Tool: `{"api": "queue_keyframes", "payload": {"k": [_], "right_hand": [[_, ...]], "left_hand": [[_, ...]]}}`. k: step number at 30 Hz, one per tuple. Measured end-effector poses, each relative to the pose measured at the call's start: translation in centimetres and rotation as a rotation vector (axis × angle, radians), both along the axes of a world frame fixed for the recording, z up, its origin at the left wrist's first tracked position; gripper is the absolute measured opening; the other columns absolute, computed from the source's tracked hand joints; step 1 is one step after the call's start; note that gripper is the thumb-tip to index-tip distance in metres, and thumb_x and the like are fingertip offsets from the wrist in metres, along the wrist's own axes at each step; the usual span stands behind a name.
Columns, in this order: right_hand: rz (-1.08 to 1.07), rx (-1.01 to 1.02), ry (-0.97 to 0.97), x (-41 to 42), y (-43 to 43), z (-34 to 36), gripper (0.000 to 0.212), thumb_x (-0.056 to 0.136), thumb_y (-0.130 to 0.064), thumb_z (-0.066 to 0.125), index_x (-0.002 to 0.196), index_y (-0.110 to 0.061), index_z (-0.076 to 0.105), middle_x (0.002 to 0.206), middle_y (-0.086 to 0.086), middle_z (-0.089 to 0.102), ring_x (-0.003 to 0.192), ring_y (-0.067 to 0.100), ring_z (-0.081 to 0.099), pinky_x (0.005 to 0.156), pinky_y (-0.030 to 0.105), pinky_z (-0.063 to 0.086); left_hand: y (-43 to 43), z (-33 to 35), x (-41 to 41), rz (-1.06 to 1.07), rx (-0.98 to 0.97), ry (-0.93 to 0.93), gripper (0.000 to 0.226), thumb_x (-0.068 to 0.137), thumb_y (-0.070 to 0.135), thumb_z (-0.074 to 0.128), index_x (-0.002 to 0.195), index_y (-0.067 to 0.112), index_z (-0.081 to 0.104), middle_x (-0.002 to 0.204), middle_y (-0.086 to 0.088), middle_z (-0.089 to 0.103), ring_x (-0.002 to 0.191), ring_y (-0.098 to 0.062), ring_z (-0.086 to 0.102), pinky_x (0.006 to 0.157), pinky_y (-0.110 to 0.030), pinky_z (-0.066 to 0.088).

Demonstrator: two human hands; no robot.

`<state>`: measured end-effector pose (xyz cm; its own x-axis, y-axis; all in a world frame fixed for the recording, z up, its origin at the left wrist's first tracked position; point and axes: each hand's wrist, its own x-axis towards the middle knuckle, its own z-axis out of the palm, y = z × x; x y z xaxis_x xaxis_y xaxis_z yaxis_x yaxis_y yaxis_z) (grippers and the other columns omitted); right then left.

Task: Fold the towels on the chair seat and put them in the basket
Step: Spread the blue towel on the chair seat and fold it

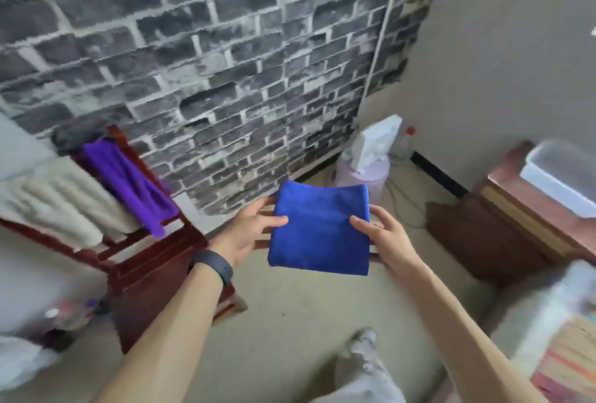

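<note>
No text, label, brand or number can be read anywhere in the view. The blue towel (pixel 319 231) pinched between the left hand (pixel 248 231) and the right hand (pixel 383 238) shows plain cloth only, and the dark band (pixel 213 265) on the wrist behind the left hand has a plain black face (turned up toward the camera). The striped stack (pixel 567 360) down and to the right of the right hand may carry print, but it is too blurred to tell.

Grey brick wall (pixel 225 64), pink tub (pixel 371 178) under a white box (pixel 377 141), red-capped bottle (pixel 404 142) beside it
</note>
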<state>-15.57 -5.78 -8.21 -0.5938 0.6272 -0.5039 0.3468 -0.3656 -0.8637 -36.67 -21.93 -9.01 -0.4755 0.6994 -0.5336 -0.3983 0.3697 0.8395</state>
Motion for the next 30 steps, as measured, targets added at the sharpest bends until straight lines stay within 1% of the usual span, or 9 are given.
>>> {"api": "queue_keyframes", "payload": {"k": [3, 5, 8, 11, 14, 18, 23, 27, 30], "right_hand": [[-0.215, 0.012, 0.015, 5.0, 6.8, 0.5, 0.033, 0.09, -0.026, 0.073, 0.122, -0.029, 0.062, 0.101, 0.004, 0.077, 0.09, 0.019, 0.074, 0.068, 0.039, 0.061], [-0.322, 0.028, 0.036, 8.2, 11.4, 0.6, 0.035, 0.09, -0.027, 0.073, 0.123, -0.03, 0.062, 0.101, 0.003, 0.077, 0.092, 0.022, 0.075, 0.076, 0.046, 0.063], [-0.44, 0.054, 0.061, 12.8, 18.6, 0.6, 0.033, 0.09, -0.027, 0.074, 0.121, -0.03, 0.063, 0.101, 0.001, 0.077, 0.093, 0.025, 0.075, 0.084, 0.054, 0.06], [-0.552, 0.073, 0.071, 17.2, 25.3, 0.2, 0.033, 0.09, -0.025, 0.074, 0.121, -0.027, 0.064, 0.101, 0.003, 0.077, 0.09, 0.022, 0.075, 0.081, 0.05, 0.06], [-0.639, 0.06, 0.071, 20.9, 31.2, -0.2, 0.034, 0.089, -0.025, 0.075, 0.122, -0.026, 0.063, 0.1, 0.003, 0.077, 0.087, 0.02, 0.075, 0.069, 0.041, 0.06], [-0.747, 0.041, 0.07, 25.3, 37.5, -1.4, 0.035, 0.088, -0.025, 0.076, 0.12, -0.027, 0.064, 0.103, 0.003, 0.077, 0.092, 0.02, 0.075, 0.065, 0.035, 0.057], [-0.861, 0.016, 0.038, 29.1, 44.9, -3.7, 0.03, 0.089, -0.024, 0.075, 0.117, -0.029, 0.066, 0.103, 0.001, 0.077, 0.094, 0.019, 0.075, 0.071, 0.039, 0.059], [-0.922, -0.007, -0.015, 31.8, 52.0, -5.7, 0.029, 0.088, -0.026, 0.076, 0.116, -0.029, 0.066, 0.104, 0.002, 0.077, 0.095, 0.021, 0.075, 0.074, 0.044, 0.062], [-0.969, -0.029, -0.075, 33.4, 58.1, -7.6, 0.029, 0.087, -0.028, 0.077, 0.114, -0.029, 0.067, 0.105, 0.001, 0.077, 0.095, 0.021, 0.075, 0.075, 0.046, 0.063]], "left_hand": [[11.0, 1.1, 3.0, -0.167, 0.005, 0.016, 0.042, 0.086, 0.008, 0.07, 0.122, 0.029, 0.062, 0.114, 0.006, 0.072, 0.103, -0.023, 0.068, 0.085, -0.044, 0.054], [18.2, 1.5, 5.3, -0.247, 0.013, 0.016, 0.039, 0.086, 0.006, 0.07, 0.119, 0.027, 0.063, 0.111, 0.004, 0.073, 0.099, -0.023, 0.068, 0.087, -0.045, 0.053], [28.4, 1.6, 9.0, -0.335, 0.023, -0.01, 0.04, 0.086, 0.003, 0.068, 0.121, 0.021, 0.063, 0.113, -0.001, 0.072, 0.093, -0.024, 0.07, 0.076, -0.038, 0.056], [37.5, 1.5, 13.1, -0.428, 0.023, -0.02, 0.044, 0.086, 0.003, 0.068, 0.126, 0.02, 0.06, 0.116, -0.001, 0.071, 0.095, -0.022, 0.07, 0.066, -0.032, 0.054], [45.0, 1.5, 17.0, -0.491, 0.019, -0.037, 0.036, 0.087, 0.002, 0.067, 0.115, 0.024, 0.062, 0.111, -0.001, 0.072, 0.094, -0.021, 0.07, 0.067, -0.033, 0.055], [53.4, 0.2, 20.9, -0.591, -0.011, -0.033, 0.039, 0.086, 0.003, 0.07, 0.118, 0.023, 0.061, 0.116, -0.002, 0.071, 0.106, -0.026, 0.069, 0.082, -0.044, 0.057], [63.7, -1.8, 24.9, -0.717, -0.055, -0.008, 0.041, 0.086, 0.005, 0.07, 0.122, 0.023, 0.059, 0.114, -0.003, 0.073, 0.093, -0.019, 0.072, 0.065, -0.033, 0.056], [72.8, -4.1, 27.8, -0.815, -0.102, -0.009, 0.041, 0.086, 0.006, 0.07, 0.122, 0.022, 0.058, 0.116, -0.002, 0.071, 0.099, -0.021, 0.072, 0.07, -0.036, 0.058], [79.9, -6.1, 29.8, -0.868, -0.155, -0.006, 0.035, 0.087, 0.006, 0.069, 0.115, 0.024, 0.058, 0.118, -0.001, 0.07, 0.1, -0.023, 0.071, 0.075, -0.039, 0.059]]}}
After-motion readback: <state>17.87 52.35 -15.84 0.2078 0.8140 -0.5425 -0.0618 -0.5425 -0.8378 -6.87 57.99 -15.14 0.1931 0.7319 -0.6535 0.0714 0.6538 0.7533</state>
